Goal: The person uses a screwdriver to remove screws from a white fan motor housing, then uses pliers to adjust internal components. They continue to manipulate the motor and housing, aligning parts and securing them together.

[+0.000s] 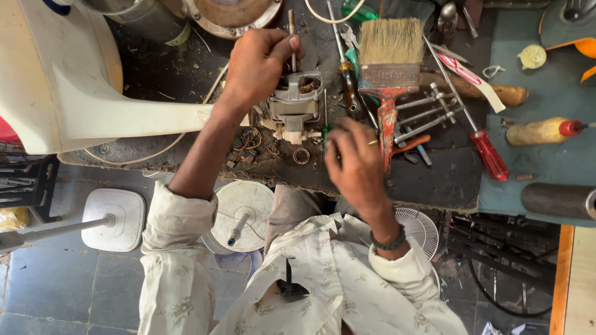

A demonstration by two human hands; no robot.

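A small grey fan motor with a metal shaft stands on the dirty dark workbench. My left hand grips the motor's top, fingers pinched around the shaft. Just right of the motor's base is my right hand, fingers curled over a thin green-handled tool that touches the motor's lower right side. A small metal ring lies on the bench below the motor.
A wide paintbrush with a red handle, a red-handled screwdriver, spanners and wooden-handled tools lie to the right. A white plastic fan housing fills the left. Fan stand bases sit on the tiled floor.
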